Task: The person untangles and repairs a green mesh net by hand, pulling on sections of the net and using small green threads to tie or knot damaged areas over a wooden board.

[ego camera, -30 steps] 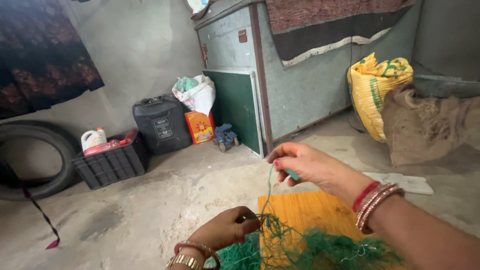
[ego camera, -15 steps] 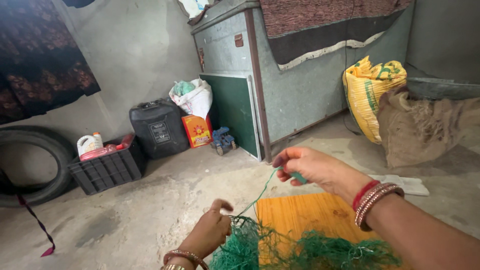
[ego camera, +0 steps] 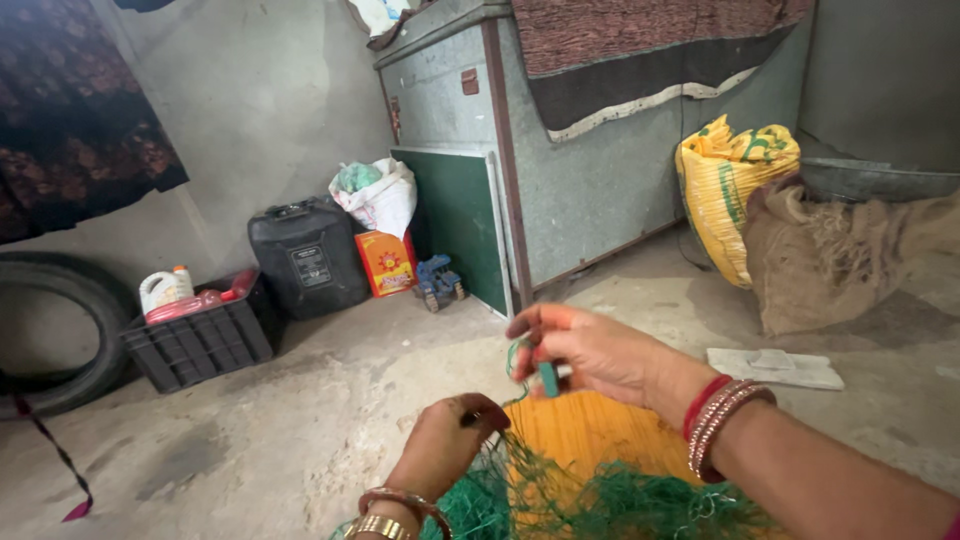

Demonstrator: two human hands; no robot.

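Left hand [ego camera: 445,445]: fingers pinched on the green net [ego camera: 590,505].
Right hand [ego camera: 590,350]: fingers gripping a teal needle [ego camera: 548,378], thread looped above.
Under net: yellow board [ego camera: 590,435].

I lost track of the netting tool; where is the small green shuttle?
In the head view, the green shuttle sits pinched in the right hand, low centre, just above the green net and the left hand.

Head view, close, down over floor [ego camera: 300,440]
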